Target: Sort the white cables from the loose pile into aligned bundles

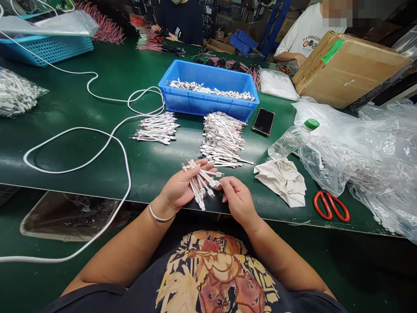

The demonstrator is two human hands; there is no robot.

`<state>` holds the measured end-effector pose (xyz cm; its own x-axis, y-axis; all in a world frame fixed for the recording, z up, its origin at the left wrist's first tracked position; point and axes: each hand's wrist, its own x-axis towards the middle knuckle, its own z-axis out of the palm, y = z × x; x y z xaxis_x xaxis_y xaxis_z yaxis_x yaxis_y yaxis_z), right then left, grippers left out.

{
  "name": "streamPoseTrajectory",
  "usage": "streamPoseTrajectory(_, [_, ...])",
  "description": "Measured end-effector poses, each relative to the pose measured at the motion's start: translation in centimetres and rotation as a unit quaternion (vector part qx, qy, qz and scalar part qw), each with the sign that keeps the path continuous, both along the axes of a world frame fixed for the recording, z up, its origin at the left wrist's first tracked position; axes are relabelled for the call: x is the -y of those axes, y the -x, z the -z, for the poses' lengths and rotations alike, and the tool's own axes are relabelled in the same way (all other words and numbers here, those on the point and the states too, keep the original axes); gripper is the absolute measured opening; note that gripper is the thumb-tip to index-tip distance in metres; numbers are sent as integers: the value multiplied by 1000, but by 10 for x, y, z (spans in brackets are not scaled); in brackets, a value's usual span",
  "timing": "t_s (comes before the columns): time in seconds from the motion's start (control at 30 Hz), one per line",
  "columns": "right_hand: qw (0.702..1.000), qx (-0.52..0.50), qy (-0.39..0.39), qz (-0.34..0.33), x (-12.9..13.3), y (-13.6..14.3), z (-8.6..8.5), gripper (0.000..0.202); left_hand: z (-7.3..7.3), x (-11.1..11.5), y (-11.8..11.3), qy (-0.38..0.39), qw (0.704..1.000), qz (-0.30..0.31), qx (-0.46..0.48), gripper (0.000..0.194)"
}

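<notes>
My left hand (179, 187) is turned palm up, its thumb closed over a fanned bunch of short white cables (202, 181) with plug ends. Close by on the right, my right hand (239, 200) pinches at the plug end of one cable from that bunch. Just beyond my hands, a tall pile of similar cables (223, 137) lies on the green table. Left of it is a smaller cable pile (158, 128). A blue bin (208, 100) behind both piles holds many small white pieces.
A phone (263, 121), a clear bottle (289, 141), a white cloth (283, 180) and red-handled scissors (330, 206) lie to the right. Plastic bags (374, 152) and a carton (352, 69) stand beyond. A long white cord (127, 161) loops across the left side. Two people sit opposite.
</notes>
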<state>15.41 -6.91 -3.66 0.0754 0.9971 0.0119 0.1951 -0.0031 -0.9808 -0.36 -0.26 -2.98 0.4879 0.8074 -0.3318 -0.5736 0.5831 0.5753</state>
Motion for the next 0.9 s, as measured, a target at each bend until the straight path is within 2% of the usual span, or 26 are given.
streamPoseTrajectory(0.17, [999, 28, -31, -35, 0, -1, 0, 29, 1, 0, 0, 0, 1000, 9, 9, 23])
streamPoseTrajectory(0.43, [1000, -24, 4, -19, -2, -4, 3, 32, 1, 0, 1, 35, 999, 14, 8, 26])
streamPoseTrajectory(0.9, [1000, -8, 9, -26, -3, -4, 1, 32, -1, -1, 1, 50, 998, 28, 10, 26])
